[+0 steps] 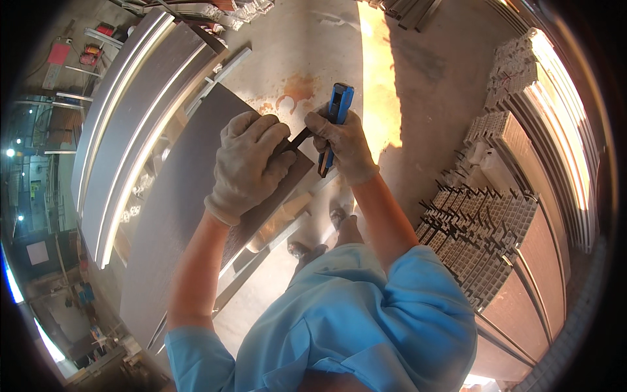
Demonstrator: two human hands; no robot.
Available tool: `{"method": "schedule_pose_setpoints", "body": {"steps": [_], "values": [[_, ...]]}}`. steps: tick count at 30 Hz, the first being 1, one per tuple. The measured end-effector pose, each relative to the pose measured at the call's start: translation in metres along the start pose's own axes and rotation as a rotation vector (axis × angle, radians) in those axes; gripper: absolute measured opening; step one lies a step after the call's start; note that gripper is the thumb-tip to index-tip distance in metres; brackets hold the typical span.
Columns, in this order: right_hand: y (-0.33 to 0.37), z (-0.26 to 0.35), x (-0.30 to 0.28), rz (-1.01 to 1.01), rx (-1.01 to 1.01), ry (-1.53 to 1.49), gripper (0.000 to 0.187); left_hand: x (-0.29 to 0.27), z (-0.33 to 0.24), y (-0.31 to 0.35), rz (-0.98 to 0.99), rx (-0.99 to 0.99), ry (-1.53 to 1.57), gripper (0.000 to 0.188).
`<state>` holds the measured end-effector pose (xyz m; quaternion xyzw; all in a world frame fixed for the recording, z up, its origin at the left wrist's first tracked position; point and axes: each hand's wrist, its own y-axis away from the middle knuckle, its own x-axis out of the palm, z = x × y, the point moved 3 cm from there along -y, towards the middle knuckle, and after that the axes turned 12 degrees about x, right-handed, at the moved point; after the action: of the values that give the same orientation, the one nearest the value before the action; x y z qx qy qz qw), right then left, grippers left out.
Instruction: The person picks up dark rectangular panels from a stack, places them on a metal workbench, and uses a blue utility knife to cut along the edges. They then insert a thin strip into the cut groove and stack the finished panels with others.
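Note:
Both my hands wear light grey work gloves. In my right hand (346, 145) is a blue and black utility knife (339, 104), standing roughly upright beside the end of a long dark panel (183, 183). A short black strip (301, 138) spans the gap between my two hands, and the fingers of the right hand also reach its outer end. My left hand (247, 163) is closed over the strip's inner end, above the panel's near corner. The glove hides how the strip meets the panel.
More long panels (130, 111) lie to the left, with pale edges. Stacked hollow profiles (483, 215) with black strips poking from their ends stand at the right, beside taller stacks (548, 98). A sunlit band (379, 78) crosses the concrete floor.

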<state>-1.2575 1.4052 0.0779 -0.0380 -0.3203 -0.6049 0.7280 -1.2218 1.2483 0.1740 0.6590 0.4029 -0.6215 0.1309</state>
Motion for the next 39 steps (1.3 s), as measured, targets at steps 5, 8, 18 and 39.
{"method": "schedule_pose_setpoints", "body": {"steps": [5, 8, 18, 39], "values": [[-0.002, 0.008, 0.006, 0.024, -0.093, 0.023, 0.019, 0.004, -0.003, -0.002, 0.0, 0.021, -0.067, 0.031], [-0.006, 0.012, 0.009, 0.008, -0.111, 0.063, 0.019, 0.009, -0.003, -0.003, -0.008, 0.028, -0.083, 0.03], [-0.002, 0.006, 0.0, 0.017, -0.042, 0.04, 0.019, 0.008, 0.001, -0.002, 0.037, -0.026, -0.041, 0.031], [-0.012, 0.015, -0.005, 0.059, -0.127, 0.295, 0.024, 0.016, -0.003, -0.005, 0.001, -0.017, -0.13, 0.026]]}}
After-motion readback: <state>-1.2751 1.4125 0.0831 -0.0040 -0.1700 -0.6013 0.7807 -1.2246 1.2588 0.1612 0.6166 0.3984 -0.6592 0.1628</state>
